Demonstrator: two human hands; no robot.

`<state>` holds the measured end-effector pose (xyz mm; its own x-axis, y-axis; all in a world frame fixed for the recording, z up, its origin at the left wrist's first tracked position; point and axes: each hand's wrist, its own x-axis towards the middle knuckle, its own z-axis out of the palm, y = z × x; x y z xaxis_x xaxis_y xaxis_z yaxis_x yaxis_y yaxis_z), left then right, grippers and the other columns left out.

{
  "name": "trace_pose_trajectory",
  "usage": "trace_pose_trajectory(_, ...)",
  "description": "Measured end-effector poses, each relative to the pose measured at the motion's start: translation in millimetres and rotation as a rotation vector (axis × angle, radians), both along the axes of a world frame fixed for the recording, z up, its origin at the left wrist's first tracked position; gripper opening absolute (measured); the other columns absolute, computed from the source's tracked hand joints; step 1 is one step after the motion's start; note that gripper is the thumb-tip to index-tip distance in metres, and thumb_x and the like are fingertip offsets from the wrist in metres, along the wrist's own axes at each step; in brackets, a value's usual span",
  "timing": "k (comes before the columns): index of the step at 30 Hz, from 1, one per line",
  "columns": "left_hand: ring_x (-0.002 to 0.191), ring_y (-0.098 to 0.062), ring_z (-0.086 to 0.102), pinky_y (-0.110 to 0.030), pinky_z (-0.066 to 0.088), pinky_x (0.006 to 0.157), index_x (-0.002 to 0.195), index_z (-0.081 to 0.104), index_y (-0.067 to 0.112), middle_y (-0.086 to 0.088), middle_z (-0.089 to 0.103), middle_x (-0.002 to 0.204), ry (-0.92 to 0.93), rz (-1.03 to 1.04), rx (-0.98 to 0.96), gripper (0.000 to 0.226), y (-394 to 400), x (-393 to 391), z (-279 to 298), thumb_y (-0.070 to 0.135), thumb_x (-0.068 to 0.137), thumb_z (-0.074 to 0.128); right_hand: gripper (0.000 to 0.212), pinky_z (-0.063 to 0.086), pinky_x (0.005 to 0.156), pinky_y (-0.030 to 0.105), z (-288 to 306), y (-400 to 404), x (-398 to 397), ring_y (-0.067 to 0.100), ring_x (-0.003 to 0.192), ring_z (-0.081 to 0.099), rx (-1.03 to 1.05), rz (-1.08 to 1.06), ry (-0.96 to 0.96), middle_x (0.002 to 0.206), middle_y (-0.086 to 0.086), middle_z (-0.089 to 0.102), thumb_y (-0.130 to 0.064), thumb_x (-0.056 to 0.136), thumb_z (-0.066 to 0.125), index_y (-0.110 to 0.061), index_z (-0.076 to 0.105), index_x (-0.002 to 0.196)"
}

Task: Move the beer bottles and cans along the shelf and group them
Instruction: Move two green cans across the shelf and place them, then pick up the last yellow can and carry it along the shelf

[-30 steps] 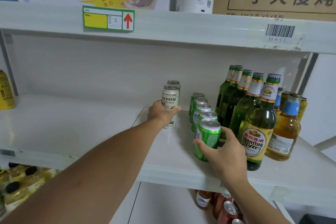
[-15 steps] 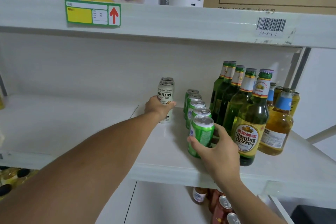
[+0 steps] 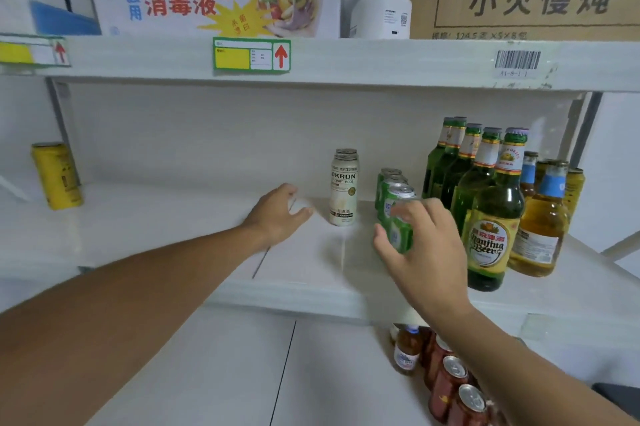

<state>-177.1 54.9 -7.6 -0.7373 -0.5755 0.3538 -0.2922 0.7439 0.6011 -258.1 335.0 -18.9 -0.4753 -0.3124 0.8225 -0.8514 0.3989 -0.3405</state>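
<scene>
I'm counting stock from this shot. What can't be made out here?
- Front green can, head view: blurred and partly covered by the right hand; grip unclear.
- White cans: the rear one hides behind the front one.
- Green bottles: the back ones overlap.
- Red cans below: cut by the bottom edge.

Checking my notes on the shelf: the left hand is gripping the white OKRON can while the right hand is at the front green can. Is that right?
Not quite. In the head view the left hand is open and clear of the white OKRON can, which stands alone just to its right. The rest holds: the right hand is at the front green can.
</scene>
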Motion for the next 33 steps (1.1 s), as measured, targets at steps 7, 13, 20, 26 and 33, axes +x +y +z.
trace_pose_trajectory(7,0.14,-0.017,0.058,-0.036,0.047,0.115,0.153,0.058,0.03,0.008,0.057,0.158,-0.156,0.036,-0.216,0.055,-33,116,12,0.053,0.105,0.063,0.055,0.052,0.099,0.037,27,-88,66,0.019,0.132,0.058,0.515,0.247,-0.127,0.143,-0.01,0.059,-0.057,0.089,0.069,-0.036,0.065,0.14)
trace_pose_trajectory(13,0.145,-0.018,0.053,-0.039,0.046,0.116,0.153,0.059,0.033,0.009,0.057,0.159,-0.173,0.182,-0.226,0.053,-66,219,13,0.055,0.104,0.062,0.06,0.051,0.092,0.036,29,-159,117,0.017,0.126,0.061,0.633,0.298,-0.189,0.145,-0.008,0.059,-0.057,0.088,0.07,-0.038,0.061,0.144)
trace_pose_trajectory(20,0.139,-0.017,0.058,-0.04,0.048,0.114,0.151,0.058,0.038,0.012,0.056,0.158,-0.154,0.32,-0.146,0.051,-92,314,0,0.058,0.103,0.06,0.061,0.052,0.095,0.037,22,-229,189,0.019,0.129,0.061,0.637,0.43,-0.198,0.149,-0.007,0.059,-0.058,0.089,0.07,-0.036,0.06,0.145)
trace_pose_trajectory(26,0.145,-0.014,0.053,-0.042,0.046,0.117,0.15,0.059,0.037,0.012,0.058,0.158,-0.153,0.393,-0.143,0.051,-124,365,-5,0.056,0.103,0.06,0.061,0.053,0.1,0.038,20,-284,231,0.02,0.132,0.059,0.649,0.53,-0.171,0.147,-0.007,0.06,-0.061,0.088,0.07,-0.036,0.062,0.144)
trace_pose_trajectory(33,0.146,-0.012,0.051,-0.042,0.044,0.12,0.15,0.059,0.038,0.015,0.057,0.158,-0.154,0.475,-0.129,0.05,-171,394,-10,0.057,0.104,0.058,0.063,0.052,0.097,0.038,26,-363,248,0.02,0.129,0.059,0.674,0.614,-0.158,0.145,-0.005,0.061,-0.06,0.089,0.07,-0.034,0.061,0.145)
